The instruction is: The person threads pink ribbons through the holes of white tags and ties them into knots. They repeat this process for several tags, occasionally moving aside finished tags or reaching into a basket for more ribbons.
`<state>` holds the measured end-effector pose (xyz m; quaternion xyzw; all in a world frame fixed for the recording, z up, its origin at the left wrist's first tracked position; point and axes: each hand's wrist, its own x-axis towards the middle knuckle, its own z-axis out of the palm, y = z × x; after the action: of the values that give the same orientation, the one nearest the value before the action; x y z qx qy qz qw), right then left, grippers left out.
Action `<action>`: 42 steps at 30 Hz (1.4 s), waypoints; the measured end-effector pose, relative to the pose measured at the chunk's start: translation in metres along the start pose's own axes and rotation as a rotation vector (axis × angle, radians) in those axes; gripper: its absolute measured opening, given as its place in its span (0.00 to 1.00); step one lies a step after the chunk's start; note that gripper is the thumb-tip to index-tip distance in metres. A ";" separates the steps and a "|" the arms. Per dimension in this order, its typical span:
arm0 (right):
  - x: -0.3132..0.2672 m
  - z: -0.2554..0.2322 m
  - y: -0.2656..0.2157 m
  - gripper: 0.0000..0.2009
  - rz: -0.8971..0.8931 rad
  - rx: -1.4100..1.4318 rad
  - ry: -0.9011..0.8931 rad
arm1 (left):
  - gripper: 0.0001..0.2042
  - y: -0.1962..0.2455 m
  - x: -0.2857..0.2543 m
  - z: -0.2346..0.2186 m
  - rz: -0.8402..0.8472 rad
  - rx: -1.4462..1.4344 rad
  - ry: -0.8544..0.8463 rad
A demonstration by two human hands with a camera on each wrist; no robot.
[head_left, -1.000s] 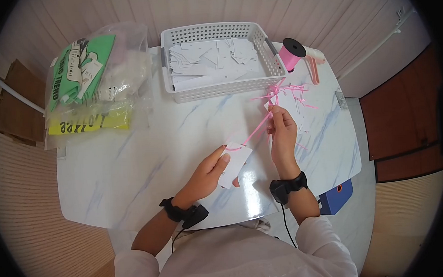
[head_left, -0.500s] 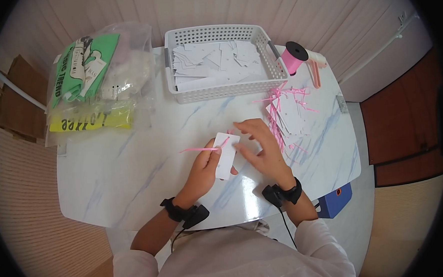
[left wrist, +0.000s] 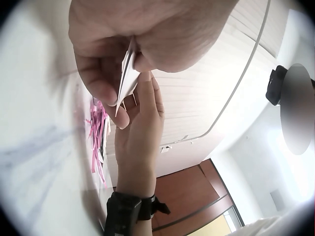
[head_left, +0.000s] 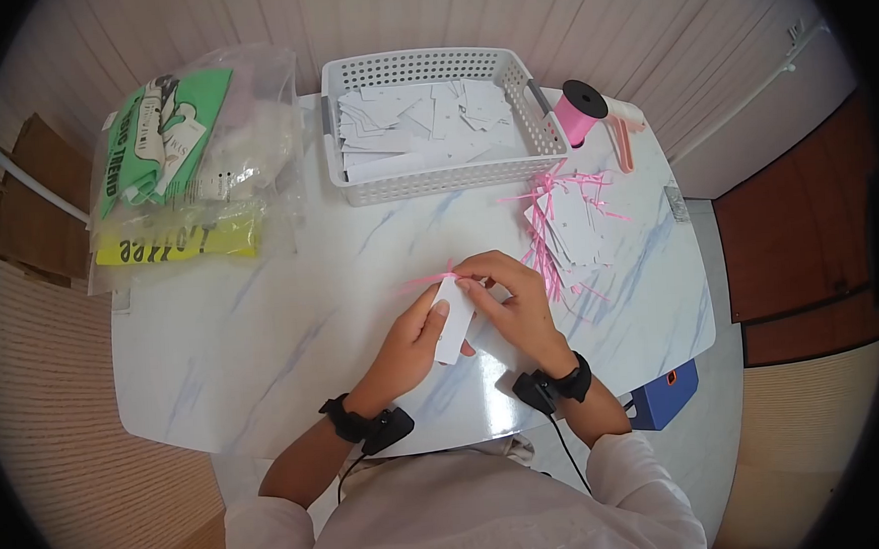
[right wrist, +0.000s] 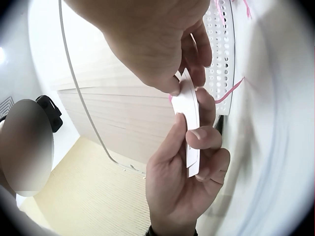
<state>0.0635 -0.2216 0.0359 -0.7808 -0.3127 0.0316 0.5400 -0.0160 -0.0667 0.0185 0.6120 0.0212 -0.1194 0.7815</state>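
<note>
My left hand [head_left: 404, 349] grips a small stack of white cards [head_left: 454, 323] by its sides, thumb on the front face and fingers behind. At the top end of the cards, my right hand [head_left: 521, 305] pinches the corner between thumb and fingers. Pink ribbon [head_left: 430, 278] sticks out to the left from that top end. In the right wrist view the cards [right wrist: 186, 110] stand on edge, slightly fanned, with a ribbon tail [right wrist: 231, 92] beyond them. The left wrist view shows the cards [left wrist: 128, 78] nearly edge-on between both hands.
Right of the hands lie white cards with pink ribbons [head_left: 571, 230]. Behind stands a white basket [head_left: 455, 181] of loose cards, beside a pink ribbon spool [head_left: 575, 118] and a pink-handled tool [head_left: 624, 146]. Plastic-bagged clothes [head_left: 196, 178] lie at the back left.
My right hand has come from the ribboned pile to the cards in my left hand, and its fingers have closed at their top end. The ribbon no longer stretches toward the pile.
</note>
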 end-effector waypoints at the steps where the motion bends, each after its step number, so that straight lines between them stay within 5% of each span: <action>1: -0.001 0.001 0.001 0.08 0.053 0.009 0.006 | 0.20 0.002 0.000 0.001 0.006 0.010 0.005; 5: -0.002 0.004 0.006 0.06 0.091 0.006 0.031 | 0.20 -0.006 0.001 0.000 0.009 0.051 -0.028; 10: -0.006 0.010 0.010 0.08 0.443 0.358 0.038 | 0.22 -0.006 0.001 0.000 -0.029 0.074 -0.049; 29: 0.000 -0.004 0.012 0.05 0.524 0.705 -0.015 | 0.20 -0.003 0.000 0.003 -0.011 0.124 -0.049; 35: -0.001 -0.005 0.012 0.06 0.458 0.587 0.132 | 0.20 -0.004 0.001 0.002 -0.039 0.005 -0.079; 42: 0.000 -0.003 0.008 0.06 0.451 0.639 -0.005 | 0.20 -0.004 0.001 0.001 0.018 -0.012 -0.060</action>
<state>0.0681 -0.2258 0.0300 -0.6223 -0.1091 0.2472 0.7347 -0.0163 -0.0690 0.0152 0.6036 -0.0071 -0.1308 0.7865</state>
